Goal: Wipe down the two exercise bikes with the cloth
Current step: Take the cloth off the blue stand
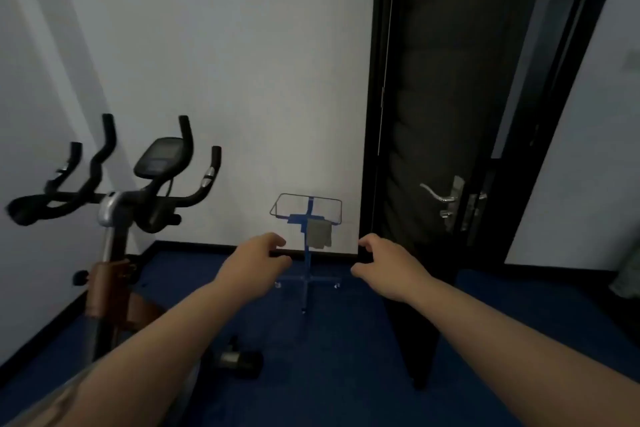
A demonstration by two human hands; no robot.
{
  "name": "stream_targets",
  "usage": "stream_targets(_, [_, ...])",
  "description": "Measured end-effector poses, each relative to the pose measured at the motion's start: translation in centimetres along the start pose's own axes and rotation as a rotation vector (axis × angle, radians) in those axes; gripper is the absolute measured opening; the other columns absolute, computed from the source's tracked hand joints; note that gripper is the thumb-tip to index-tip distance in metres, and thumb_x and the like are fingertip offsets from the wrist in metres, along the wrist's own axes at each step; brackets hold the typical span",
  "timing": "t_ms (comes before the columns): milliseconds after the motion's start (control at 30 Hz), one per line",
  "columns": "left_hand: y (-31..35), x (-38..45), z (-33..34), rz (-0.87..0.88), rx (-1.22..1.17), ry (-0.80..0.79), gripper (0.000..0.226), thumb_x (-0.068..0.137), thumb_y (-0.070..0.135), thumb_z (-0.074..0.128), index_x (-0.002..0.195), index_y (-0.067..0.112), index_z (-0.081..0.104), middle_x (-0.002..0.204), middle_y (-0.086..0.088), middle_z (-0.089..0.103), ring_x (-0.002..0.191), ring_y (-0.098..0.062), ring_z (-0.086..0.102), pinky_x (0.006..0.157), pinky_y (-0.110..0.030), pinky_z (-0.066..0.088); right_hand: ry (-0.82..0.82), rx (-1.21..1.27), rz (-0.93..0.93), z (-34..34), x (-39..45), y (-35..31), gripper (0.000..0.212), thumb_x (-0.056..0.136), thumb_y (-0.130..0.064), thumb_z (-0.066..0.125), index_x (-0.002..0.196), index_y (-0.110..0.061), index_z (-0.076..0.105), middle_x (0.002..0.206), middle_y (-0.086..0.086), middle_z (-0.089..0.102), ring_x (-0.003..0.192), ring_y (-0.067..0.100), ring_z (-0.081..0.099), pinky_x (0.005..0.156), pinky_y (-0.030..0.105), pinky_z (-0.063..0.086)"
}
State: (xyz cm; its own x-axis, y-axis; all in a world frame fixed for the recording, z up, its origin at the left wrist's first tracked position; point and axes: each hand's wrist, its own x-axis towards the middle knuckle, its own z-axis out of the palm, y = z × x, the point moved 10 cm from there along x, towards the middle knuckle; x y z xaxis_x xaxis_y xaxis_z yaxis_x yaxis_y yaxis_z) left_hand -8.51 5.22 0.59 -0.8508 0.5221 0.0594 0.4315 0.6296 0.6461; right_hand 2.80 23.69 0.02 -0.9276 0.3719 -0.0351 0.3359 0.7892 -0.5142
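Here the left hand (258, 262) and right hand (384, 265) reach forward side by side, fingers loosely curled and empty. Just beyond them the grey cloth (319, 233) hangs on a blue stand (306, 253) by the far wall. One exercise bike (114, 204) stands at the left.

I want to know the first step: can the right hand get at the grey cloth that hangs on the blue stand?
Probably yes. The right hand is empty and open, the cloth hangs on the blue stand just ahead, and nothing stands between them.
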Motion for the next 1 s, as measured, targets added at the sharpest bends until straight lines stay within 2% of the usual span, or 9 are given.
stream_targets(67, [-0.5, 2.8, 1.0, -0.01, -0.015, -0.001, 0.041, 0.091, 0.029, 0.062, 0.131, 0.021, 0.055, 0.129, 0.0, 0.059, 0.107, -0.016, 0.057, 0.091, -0.03, 0.046, -0.01, 0.009, 0.024, 0.4, 2.6, 1.3, 0.064, 0.093, -0.035, 0.056, 0.149, -0.021, 0.031, 0.146, 0.002, 0.042, 0.126, 0.02, 0.046, 0.099, 0.033, 0.044])
stream_targets(200, [-1.3, 8.8, 3.9, -0.039, -0.034, -0.022, 0.039, 0.092, 0.028, 0.061, 0.129, 0.021, 0.055, 0.125, 0.001, 0.059, 0.092, -0.015, 0.062, 0.082, -0.029, 0.048, -0.042, 0.021, 0.049, 1.1, 9.3, 4.6, 0.063, 0.092, -0.034, 0.057, 0.149, -0.02, 0.032, 0.146, 0.002, 0.043, 0.125, 0.02, 0.047, 0.097, 0.032, 0.044])
stream_targets(300, [-1.8, 13.7, 5.5, -0.063, -0.053, -0.013, 0.035, 0.092, 0.026, 0.061, 0.126, 0.021, 0.057, 0.119, 0.002, 0.06, 0.082, -0.007, 0.06, 0.072, -0.024, 0.045, -0.055, 0.036, 0.054, 1.0, 14.6, 6.8, 0.061, 0.092, -0.034, 0.056, 0.147, -0.02, 0.033, 0.144, 0.003, 0.044, 0.123, 0.02, 0.048, 0.095, 0.031, 0.045])
stream_targets(400, [-2.3, 18.6, 6.7, -0.082, -0.054, 0.006, 0.032, 0.091, 0.026, 0.062, 0.122, 0.022, 0.059, 0.109, 0.005, 0.061, 0.077, -0.001, 0.057, 0.072, -0.024, 0.046, -0.093, 0.026, 0.035, 1.2, 20.2, 8.2, 0.062, 0.092, -0.034, 0.056, 0.148, -0.02, 0.032, 0.145, 0.002, 0.044, 0.123, 0.019, 0.048, 0.095, 0.031, 0.045])
stream_targets(500, [-3.7, 23.3, 7.9, -0.119, -0.061, -0.001, 0.033, 0.09, 0.026, 0.062, 0.123, 0.021, 0.059, 0.115, 0.004, 0.062, 0.084, -0.006, 0.059, 0.079, -0.026, 0.044, -0.106, 0.025, 0.035, 1.4, 25.7, 9.1, 0.061, 0.093, -0.034, 0.056, 0.147, -0.019, 0.033, 0.144, 0.002, 0.045, 0.12, 0.019, 0.05, 0.091, 0.03, 0.045])
stream_targets(567, [-5.4, 26.1, 8.8, -0.157, -0.06, -0.016, 0.034, 0.09, 0.026, 0.063, 0.124, 0.019, 0.059, 0.121, 0.002, 0.062, 0.099, -0.011, 0.059, 0.084, -0.026, 0.043, -0.138, 0.02, 0.034, 2.5, 29.0, 9.5, 0.056, 0.093, -0.033, 0.055, 0.144, -0.019, 0.037, 0.139, 0.003, 0.049, 0.115, 0.019, 0.052, 0.09, 0.031, 0.047])
stream_targets(667, [-8.2, 30.0, 9.8, -0.217, -0.037, -0.042, 0.036, 0.09, 0.028, 0.063, 0.124, 0.019, 0.059, 0.125, 0.001, 0.062, 0.112, -0.016, 0.057, 0.091, -0.03, 0.046, -0.219, 0.012, 0.04, 5.4, 33.5, 10.2, 0.058, 0.092, -0.034, 0.055, 0.145, -0.019, 0.036, 0.142, 0.003, 0.046, 0.123, 0.02, 0.048, 0.096, 0.033, 0.045])
stream_targets(800, [-13.4, 37.8, 11.7, -0.265, -0.03, -0.054, 0.038, 0.091, 0.027, 0.062, 0.127, 0.017, 0.058, 0.129, -0.001, 0.06, 0.116, -0.019, 0.057, 0.094, -0.031, 0.045, -0.264, 0.008, 0.066, 9.5, 41.7, 11.6, 0.057, 0.092, -0.034, 0.056, 0.144, -0.019, 0.037, 0.143, 0.002, 0.045, 0.125, 0.02, 0.046, 0.099, 0.036, 0.044])
stream_targets(1000, [-19.1, 49.8, 16.3, -0.303, -0.036, -0.149, 0.036, 0.091, 0.023, 0.059, 0.127, 0.018, 0.058, 0.129, -0.002, 0.06, 0.115, -0.021, 0.057, 0.095, -0.038, 0.049, -0.246, 0.102, 0.15, 14.1, 53.7, 13.7, 0.042, 0.093, -0.027, 0.058, 0.133, -0.019, 0.049, 0.132, 0.002, 0.053, 0.116, 0.02, 0.052, 0.098, 0.038, 0.046])
